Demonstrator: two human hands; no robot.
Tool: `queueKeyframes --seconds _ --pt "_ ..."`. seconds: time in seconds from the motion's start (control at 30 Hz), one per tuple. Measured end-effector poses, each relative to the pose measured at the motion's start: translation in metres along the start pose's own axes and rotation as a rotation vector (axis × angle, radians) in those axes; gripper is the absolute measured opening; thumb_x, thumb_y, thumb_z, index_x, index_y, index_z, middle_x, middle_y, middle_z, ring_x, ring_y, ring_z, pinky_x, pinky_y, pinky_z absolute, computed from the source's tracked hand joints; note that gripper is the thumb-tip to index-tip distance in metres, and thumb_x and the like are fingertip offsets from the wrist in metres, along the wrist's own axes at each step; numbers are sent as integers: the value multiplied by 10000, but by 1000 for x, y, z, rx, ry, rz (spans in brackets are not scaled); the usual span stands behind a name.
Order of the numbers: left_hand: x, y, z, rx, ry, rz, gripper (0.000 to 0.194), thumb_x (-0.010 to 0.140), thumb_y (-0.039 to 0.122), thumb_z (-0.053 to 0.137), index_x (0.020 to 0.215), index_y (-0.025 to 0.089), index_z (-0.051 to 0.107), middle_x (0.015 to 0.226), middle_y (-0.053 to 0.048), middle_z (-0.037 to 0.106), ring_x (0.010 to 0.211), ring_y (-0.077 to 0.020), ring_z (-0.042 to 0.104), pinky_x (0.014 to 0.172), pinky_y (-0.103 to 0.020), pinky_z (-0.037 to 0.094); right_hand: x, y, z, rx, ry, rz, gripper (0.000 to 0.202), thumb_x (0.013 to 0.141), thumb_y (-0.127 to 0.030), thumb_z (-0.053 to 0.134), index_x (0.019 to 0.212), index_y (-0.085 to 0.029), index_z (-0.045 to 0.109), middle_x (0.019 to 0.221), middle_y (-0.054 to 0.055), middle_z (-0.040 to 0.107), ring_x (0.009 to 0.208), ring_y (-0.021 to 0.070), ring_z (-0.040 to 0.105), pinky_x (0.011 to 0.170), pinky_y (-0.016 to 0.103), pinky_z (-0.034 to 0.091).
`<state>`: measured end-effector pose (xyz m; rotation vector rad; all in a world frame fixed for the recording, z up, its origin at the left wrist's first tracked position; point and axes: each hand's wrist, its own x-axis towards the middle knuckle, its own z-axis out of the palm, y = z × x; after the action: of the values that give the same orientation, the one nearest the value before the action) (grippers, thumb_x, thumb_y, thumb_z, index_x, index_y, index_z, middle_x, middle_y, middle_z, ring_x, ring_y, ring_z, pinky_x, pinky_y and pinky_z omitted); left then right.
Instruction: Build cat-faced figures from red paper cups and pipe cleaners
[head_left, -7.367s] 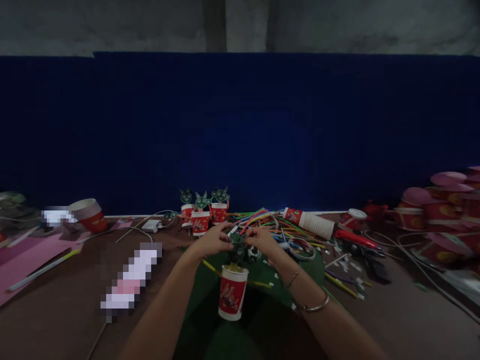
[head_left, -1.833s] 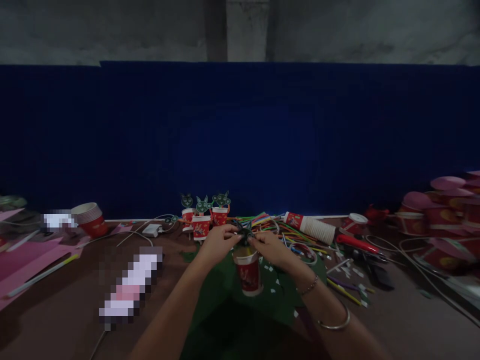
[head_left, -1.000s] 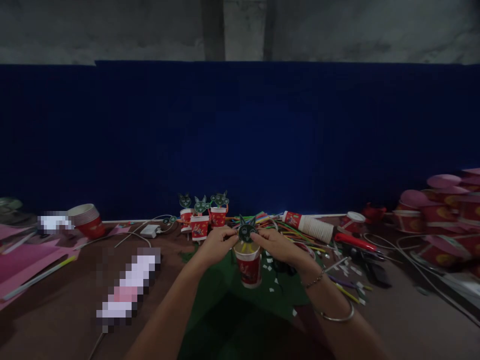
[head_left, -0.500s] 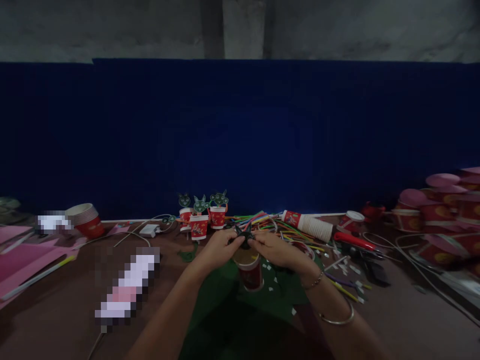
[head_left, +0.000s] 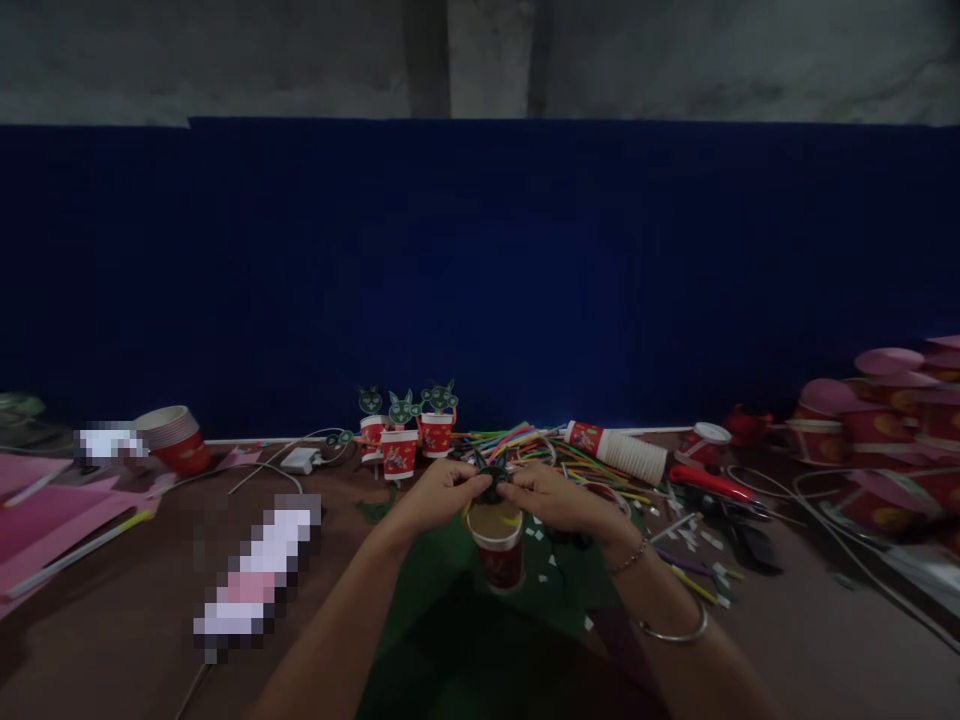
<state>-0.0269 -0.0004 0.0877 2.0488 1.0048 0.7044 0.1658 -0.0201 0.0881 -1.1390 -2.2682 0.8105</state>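
Nearest, a sheet of green paper [head_left: 450,640] spread over the brown table [head_left: 112,640], both forearms reaching out across it, a bangle [head_left: 675,632] on the right wrist. Upright on the green paper, a red paper cup [head_left: 496,548], open mouth up, something yellow showing inside the rim. Directly above the cup's mouth, a small dark green cat-face cutout [head_left: 491,473], ears pointing up, pinched from both sides: left hand [head_left: 439,492] with fingertips closed on its left edge, right hand [head_left: 551,497] with fingertips closed on its right edge. Hard to tell whether the cutout touches the cup.

Around the cup, white paper scraps [head_left: 544,540] scattered on the green sheet. To the left, pink paper [head_left: 45,520] lying flat. Beyond the hands, a tangle of coloured straws [head_left: 525,440], and just left of them three finished cups with cat faces [head_left: 405,430] standing together. Further right, a stack of cups lying on its side [head_left: 619,450], a red-handled tool [head_left: 709,482], then pink-lidded cups [head_left: 885,400] at the far edge. Behind everything, a dark blue backdrop [head_left: 480,270].
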Motion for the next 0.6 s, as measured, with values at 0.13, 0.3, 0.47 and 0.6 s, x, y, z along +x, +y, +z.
queueKeyframes --seconds 0.13,0.3,0.47,0.6 --pt "1 -3 0 15 12 -14 361 781 407 475 518 165 430 510 53 315 484 -79 311 459 -210 235 1 5 0 -8 11 12 357 856 -362 400 550 -177 412 570 -27 428 549 97 366 499 218 275" --pt "1 -4 -3 15 81 -48 215 739 349 534 640 158 545 559 27 472 551 -112 440 499 -215 316 1 10 -1 -17 47 9 363 850 -358 411 536 -177 395 563 -33 424 553 96 386 511 216 284" --pt "1 -13 -9 46 93 -79 183 712 329 555 719 151 592 650 -9 581 627 -150 525 553 -239 369 0 12 -3 -81 -53 116 413 840 -372 423 480 -176 374 464 -45 372 455 82 333 452 226 226" --pt "1 -27 -15 108 44 -127 199 668 349 599 685 151 592 631 -7 587 611 -158 534 545 -241 362 -2 18 -4 -102 -100 106 382 834 -358 433 503 -167 444 475 -41 417 461 86 362 456 229 238"
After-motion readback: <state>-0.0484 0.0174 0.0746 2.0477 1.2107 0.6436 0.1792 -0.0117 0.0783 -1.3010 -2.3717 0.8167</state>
